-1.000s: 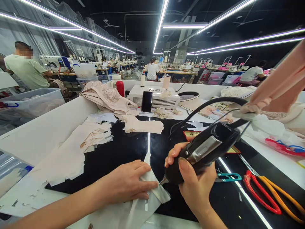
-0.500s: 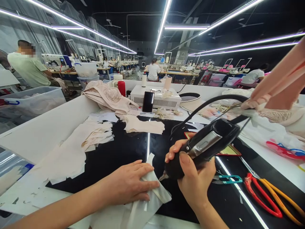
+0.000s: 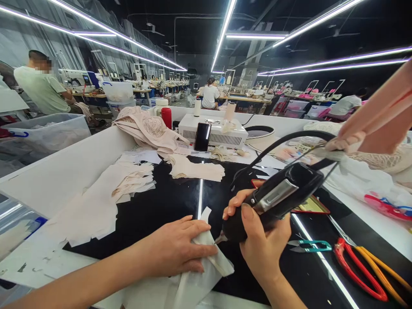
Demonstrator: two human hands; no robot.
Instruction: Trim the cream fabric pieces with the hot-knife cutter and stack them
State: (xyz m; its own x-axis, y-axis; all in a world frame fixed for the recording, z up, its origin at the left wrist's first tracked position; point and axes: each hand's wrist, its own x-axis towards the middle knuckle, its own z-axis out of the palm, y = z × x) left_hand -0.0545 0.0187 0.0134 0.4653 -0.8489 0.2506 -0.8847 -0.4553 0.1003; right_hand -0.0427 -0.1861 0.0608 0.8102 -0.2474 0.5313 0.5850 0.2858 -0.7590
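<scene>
Far to the left of the left hand, a pile of cut pieces (image 3: 96, 206) lies fanned over the table's white edge, out of the working area but near enough to reach. The left hand (image 3: 175, 246) lies flat, fingers spread and grasping nothing, pressing a pale strip (image 3: 206, 257) down on the black table (image 3: 154, 214); the weight likely keeps the thin cloth from sliding or curling under the tool. The strip runs from under the palm out past the fingertips, so its free end is bare just right of them.

Just right of that hand, the right hand (image 3: 260, 244) is clenched around a black cutter (image 3: 273, 199), thumb along its upper side, gripped low near the nose, probably for fine control. The metal tip (image 3: 220, 237) points down and left, close over the strip's end beside the left fingertips; whether it touches the cloth cannot be told. The cord (image 3: 283, 141) arches up and away behind the wrist, which keeps it off the work.

Right of the right hand lie small teal snips (image 3: 310, 245), then red and orange scissors (image 3: 363, 266), parked on the tool side within reach.
</scene>
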